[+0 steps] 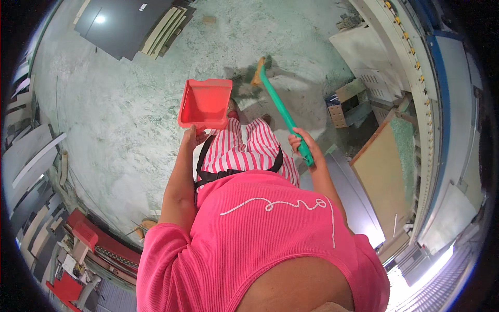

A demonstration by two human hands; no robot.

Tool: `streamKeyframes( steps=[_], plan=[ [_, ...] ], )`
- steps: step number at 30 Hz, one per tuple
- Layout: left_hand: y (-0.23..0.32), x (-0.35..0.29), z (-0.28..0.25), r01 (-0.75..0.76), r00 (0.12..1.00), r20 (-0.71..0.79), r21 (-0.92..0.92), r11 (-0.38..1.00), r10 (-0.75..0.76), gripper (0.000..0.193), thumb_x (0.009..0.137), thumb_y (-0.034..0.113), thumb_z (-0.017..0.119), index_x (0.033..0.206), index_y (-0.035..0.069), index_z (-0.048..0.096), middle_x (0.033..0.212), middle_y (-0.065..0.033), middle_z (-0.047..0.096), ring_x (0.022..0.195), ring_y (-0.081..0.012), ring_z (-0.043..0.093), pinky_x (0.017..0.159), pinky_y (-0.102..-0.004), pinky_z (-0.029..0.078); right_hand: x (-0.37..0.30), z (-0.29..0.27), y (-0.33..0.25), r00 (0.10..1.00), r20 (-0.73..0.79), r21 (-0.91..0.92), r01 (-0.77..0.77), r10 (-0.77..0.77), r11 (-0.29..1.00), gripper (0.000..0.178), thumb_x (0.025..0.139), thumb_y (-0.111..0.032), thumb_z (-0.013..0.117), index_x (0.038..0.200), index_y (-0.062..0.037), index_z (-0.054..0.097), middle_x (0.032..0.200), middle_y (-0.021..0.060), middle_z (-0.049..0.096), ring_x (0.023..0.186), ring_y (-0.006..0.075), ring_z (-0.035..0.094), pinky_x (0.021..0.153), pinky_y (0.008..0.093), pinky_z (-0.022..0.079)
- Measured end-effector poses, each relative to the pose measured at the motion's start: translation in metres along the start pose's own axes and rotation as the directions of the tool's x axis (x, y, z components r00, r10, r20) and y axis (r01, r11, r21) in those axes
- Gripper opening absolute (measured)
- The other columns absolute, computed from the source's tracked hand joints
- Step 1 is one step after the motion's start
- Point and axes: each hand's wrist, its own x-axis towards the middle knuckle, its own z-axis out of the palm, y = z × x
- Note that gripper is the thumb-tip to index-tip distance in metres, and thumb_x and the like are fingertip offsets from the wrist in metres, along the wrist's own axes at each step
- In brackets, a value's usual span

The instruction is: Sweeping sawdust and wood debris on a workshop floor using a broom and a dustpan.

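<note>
My left hand [194, 136] grips a red dustpan [207, 101] by its near edge, with the pan's open side facing away from me. Its inside shows no heap of dirt that I can make out. In my right hand [303, 143] is the handle of a green hand brush [279, 101], fingers wrapped round it near its end. The brush slants away and to the left, and its tan bristles [257, 73] are by a dark patch on the floor. Whether the bristles touch the floor I cannot tell. Dustpan and brush are apart.
Dark sheet panels [117, 26] lie stacked on the worn floor [119, 114] at the far left. To the right are a box [347, 104], a leaning tan board [384, 166] and a long machine [416, 67]. Stacked boards [36, 161] line the left side.
</note>
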Motion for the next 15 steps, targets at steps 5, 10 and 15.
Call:
streamKeyframes(
  steps=[5,10,15],
  plan=[
    [0.001,-0.001,0.006,-0.039,0.999,0.027,-0.027,0.999,0.040,0.051,0.074,0.047,0.040,0.097,0.002,0.043,0.081,-0.0139,0.052,0.076,-0.0281,0.054,0.066,-0.0370,0.045,-0.001,-0.028,-0.007,0.919,-0.055,-0.375,0.344,-0.391,0.861,0.025,0.070,-0.012,0.053,0.083,-0.0050,0.033,0.064,0.0052,0.041,0.047,0.0071,0.041,0.038,0.0163,0.036],
    [0.005,-0.001,0.015,0.040,0.996,-0.084,0.060,0.997,-0.035,0.044,0.078,0.041,0.034,0.093,0.000,0.044,0.076,-0.0133,0.051,0.068,-0.0256,0.056,0.060,-0.0355,0.046,0.054,-0.055,-0.074,0.886,-0.171,-0.332,0.361,-0.431,0.872,0.022,0.071,-0.016,0.051,0.079,-0.0055,0.033,0.058,0.0032,0.041,0.044,0.0082,0.042,0.037,0.0177,0.035],
    [-0.008,-0.002,-0.007,0.012,0.993,-0.121,0.080,0.997,-0.003,0.044,0.079,0.039,0.034,0.093,-0.001,0.043,0.075,-0.0135,0.050,0.067,-0.0263,0.056,0.059,-0.0367,0.046,0.081,-0.009,-0.095,0.920,-0.146,-0.386,0.287,-0.365,0.877,0.020,0.071,-0.024,0.049,0.065,-0.0078,0.038,0.049,0.0005,0.041,0.041,0.0089,0.041,0.037,0.0209,0.033]
  ],
)
